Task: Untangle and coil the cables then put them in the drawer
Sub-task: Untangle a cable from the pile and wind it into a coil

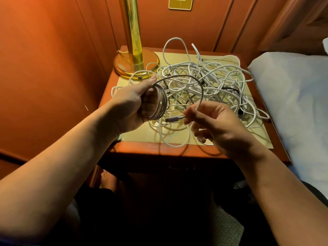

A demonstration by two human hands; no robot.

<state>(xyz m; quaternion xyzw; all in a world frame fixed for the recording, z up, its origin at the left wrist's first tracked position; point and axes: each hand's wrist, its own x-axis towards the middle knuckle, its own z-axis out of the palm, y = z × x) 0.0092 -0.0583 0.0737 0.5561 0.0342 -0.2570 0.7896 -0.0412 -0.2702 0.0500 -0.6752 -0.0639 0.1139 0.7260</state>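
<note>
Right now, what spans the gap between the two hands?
Head view: one free arc of grey cable runs from the left hand's coil to the right hand.

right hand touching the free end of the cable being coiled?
Touching. The head view shows the right hand pinching the cable's free end just behind its plug, fingertips wrapped on it.

Left hand grips a grey coiled cable above the nightstand front edge, right hand pinches its free end near the plug, white cable tangle covering the top, brass lamp at rear left corner
</note>
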